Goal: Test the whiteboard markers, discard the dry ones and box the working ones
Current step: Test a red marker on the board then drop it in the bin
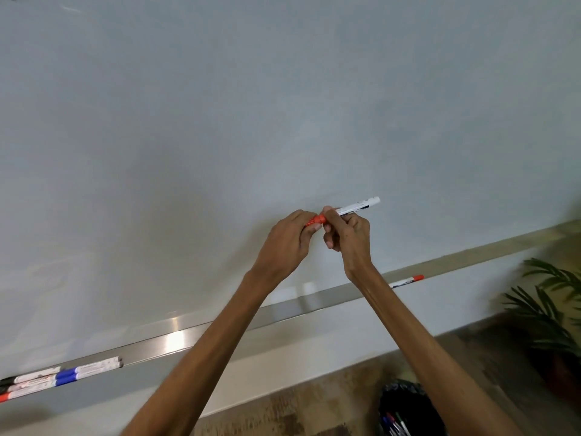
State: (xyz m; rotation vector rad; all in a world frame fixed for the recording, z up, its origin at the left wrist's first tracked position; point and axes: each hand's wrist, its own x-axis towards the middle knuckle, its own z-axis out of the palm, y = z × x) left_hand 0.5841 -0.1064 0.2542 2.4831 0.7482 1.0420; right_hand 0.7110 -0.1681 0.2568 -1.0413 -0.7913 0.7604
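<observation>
Red whiteboard marker (355, 209) up by the whiteboard (283, 105), right hand (349, 239) gripping its white body, left hand (290, 242) pinching the red cap (318, 219). Could slip and fall with too hard a tug.

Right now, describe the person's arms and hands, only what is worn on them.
The left arm and right arm are bare, no sleeves in view. The left hand and right hand wear no gloves; no watch, ring or bracelet shows.
</observation>
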